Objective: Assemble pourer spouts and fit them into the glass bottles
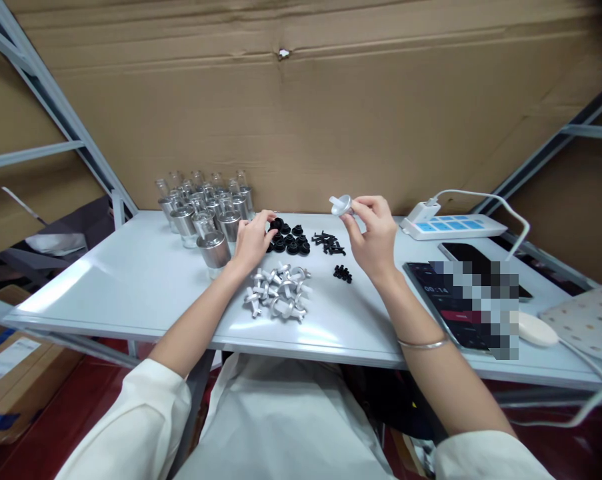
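My right hand (373,233), raised above the table, pinches a silver disc-shaped cap (341,205) with a pale stem pointing left. At the back middle, my left hand (255,239) has thumb and forefinger around a black round cap (277,225) at the left edge of a group of black caps (291,245). Its other fingers are partly hidden. Nearer to me lies a pile of silver caps with whitish stems (281,292). Thin black screw-like pieces (329,243) and a little cluster of small black parts (342,273) lie between my hands.
Several glass bottles with silver metal sleeves (214,250) stand left of my left hand. On the right are a white power strip (451,227), two phones (441,293), a cream round object (535,329) and cables. A cardboard wall (301,120) closes the table's back.
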Demonstrator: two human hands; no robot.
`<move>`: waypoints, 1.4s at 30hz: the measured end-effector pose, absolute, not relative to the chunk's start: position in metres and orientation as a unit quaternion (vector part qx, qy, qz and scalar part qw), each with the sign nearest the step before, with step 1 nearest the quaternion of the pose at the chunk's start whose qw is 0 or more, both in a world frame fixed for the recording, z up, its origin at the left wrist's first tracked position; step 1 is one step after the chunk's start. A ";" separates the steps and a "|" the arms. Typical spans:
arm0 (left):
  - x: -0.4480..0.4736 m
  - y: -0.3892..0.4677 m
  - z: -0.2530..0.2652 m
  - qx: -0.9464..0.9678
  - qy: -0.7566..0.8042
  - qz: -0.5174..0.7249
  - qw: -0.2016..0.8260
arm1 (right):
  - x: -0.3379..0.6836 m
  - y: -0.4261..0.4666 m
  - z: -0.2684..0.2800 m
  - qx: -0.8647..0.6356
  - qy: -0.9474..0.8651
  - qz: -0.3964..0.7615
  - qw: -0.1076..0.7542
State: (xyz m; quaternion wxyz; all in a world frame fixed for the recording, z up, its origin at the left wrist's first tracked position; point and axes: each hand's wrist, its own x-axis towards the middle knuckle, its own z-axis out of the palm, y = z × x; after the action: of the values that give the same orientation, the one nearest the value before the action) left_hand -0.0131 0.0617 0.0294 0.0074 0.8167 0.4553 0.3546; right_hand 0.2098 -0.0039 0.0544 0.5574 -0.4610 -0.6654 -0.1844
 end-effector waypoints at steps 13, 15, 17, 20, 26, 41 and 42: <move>-0.007 0.091 0.008 0.870 0.435 0.227 0.046 | 0.205 -0.006 0.053 -0.477 -0.672 -0.157 0.544; -0.006 0.089 0.006 0.875 0.428 0.217 0.057 | 0.205 -0.006 0.054 -0.484 -0.689 -0.113 0.527; -0.004 0.088 0.003 0.882 0.416 0.211 0.064 | 0.205 -0.006 0.053 -0.491 -0.735 -0.045 0.466; -0.003 0.088 -0.001 0.891 0.393 0.215 0.072 | 0.204 -0.005 0.049 -0.509 -0.793 0.066 0.328; -0.010 0.088 -0.003 0.874 0.413 0.243 0.078 | 0.194 -0.005 0.038 -0.542 -0.806 0.148 0.186; -0.017 0.051 0.038 0.875 0.341 0.343 0.008 | 0.194 -0.005 0.034 -0.518 -0.827 0.122 0.184; -0.021 0.043 0.044 0.868 0.326 0.372 -0.027 | 0.195 -0.005 0.035 -0.517 -0.825 0.121 0.192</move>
State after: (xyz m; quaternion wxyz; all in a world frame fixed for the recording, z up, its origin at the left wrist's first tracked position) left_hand -0.0212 0.0425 0.0445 -0.0267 0.8685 0.3261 0.3724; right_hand 0.1945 -0.0049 0.0346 0.1920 -0.5169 -0.8254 0.1213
